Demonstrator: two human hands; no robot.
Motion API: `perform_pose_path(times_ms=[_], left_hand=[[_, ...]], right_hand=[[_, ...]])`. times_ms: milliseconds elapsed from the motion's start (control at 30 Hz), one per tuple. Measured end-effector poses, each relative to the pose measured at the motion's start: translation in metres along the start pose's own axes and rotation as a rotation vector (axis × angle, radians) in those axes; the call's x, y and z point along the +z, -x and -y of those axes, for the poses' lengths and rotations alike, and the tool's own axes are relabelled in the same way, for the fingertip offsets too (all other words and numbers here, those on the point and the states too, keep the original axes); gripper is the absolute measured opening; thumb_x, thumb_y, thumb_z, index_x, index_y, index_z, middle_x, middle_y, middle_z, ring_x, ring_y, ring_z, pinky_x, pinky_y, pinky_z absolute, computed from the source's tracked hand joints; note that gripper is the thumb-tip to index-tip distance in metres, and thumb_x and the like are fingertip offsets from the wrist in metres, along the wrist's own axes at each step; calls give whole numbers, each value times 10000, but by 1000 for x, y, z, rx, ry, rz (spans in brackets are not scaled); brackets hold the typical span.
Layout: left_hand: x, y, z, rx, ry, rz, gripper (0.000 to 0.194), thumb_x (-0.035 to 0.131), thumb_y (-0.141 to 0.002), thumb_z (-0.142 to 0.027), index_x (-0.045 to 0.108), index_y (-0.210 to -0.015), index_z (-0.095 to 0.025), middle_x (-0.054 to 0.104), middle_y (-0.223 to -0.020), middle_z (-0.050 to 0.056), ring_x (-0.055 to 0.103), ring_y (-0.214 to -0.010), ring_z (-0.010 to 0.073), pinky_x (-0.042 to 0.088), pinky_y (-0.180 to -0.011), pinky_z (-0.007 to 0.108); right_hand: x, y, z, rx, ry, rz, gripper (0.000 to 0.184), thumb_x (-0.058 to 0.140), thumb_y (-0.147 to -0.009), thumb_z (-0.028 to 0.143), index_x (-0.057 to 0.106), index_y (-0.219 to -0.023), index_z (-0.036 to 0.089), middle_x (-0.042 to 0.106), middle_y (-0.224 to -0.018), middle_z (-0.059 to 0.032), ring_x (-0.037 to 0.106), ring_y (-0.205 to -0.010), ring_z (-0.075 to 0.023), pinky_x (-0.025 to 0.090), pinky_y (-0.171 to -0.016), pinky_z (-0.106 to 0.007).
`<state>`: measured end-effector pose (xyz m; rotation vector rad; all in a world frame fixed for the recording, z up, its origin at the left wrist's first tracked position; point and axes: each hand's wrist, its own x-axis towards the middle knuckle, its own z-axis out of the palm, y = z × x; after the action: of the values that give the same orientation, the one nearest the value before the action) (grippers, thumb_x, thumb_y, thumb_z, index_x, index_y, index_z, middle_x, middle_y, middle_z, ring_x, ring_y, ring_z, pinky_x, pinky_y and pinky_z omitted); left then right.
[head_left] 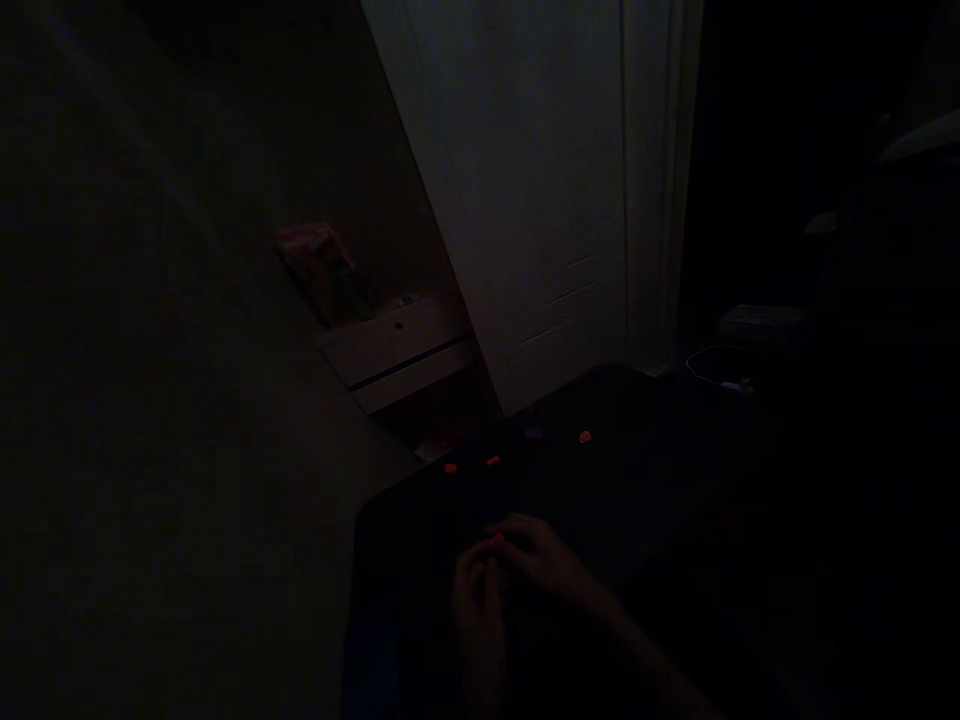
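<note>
The scene is very dim. Over a dark table, my left hand and my right hand meet at the fingertips. Between them is a small bright red-orange piece, pinched by both hands; its exact kind is too dark and small to tell. Beyond my hands lie a reddish lump, a short red-orange bar and, farther right, another orange lump, all apart from my fingers.
A faint purplish item lies near the table's far edge. Behind stand a pale door and a white drawer unit with a colourful package on it. A thin white cable curves at the right. Something bluish is at lower left.
</note>
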<state>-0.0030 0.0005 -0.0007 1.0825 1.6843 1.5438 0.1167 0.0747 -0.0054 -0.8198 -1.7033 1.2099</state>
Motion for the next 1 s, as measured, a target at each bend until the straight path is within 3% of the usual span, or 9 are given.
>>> perform_pose_path(times_ms=[100, 267, 500, 1000], left_hand=[[1, -1, -1, 5, -1, -10, 589, 675, -766, -670, 674, -1047, -153, 734, -935, 122, 694, -784, 224, 549, -700, 325], [2, -1, -3, -31, 11, -26, 642, 709, -686, -724, 683, -979, -153, 716, -802, 94, 664, -657, 207, 523, -602, 310], [1, -1, 1, -9, 7, -7, 603, 698, -733, -695, 677, -1006, -158, 726, -896, 106, 675, -727, 210, 531, -658, 315], [1, -2, 2, -4, 3, -21, 602, 690, -741, -701, 682, -1000, -158, 713, -822, 89, 666, -686, 206, 527, -625, 310]], right_hand=[[1, -1, -2, 8, 3, -6, 325, 616, -941, 399, 760, -1111, 162, 746, -1045, -109, 698, -966, -245, 527, -856, -361], [0, 0, -3, -4, 5, -4, 324, 610, -948, 409, 761, -1117, 177, 745, -1057, -102, 697, -984, -241, 528, -875, -355], [0, 0, 0, -1, 4, -8, 336, 611, -938, 427, 766, -1094, 173, 745, -1030, -105, 699, -962, -244, 533, -868, -363], [0, -1, -3, -9, 4, -15, 330, 617, -935, 428, 767, -1086, 176, 750, -1037, -108, 702, -956, -243, 541, -853, -358]])
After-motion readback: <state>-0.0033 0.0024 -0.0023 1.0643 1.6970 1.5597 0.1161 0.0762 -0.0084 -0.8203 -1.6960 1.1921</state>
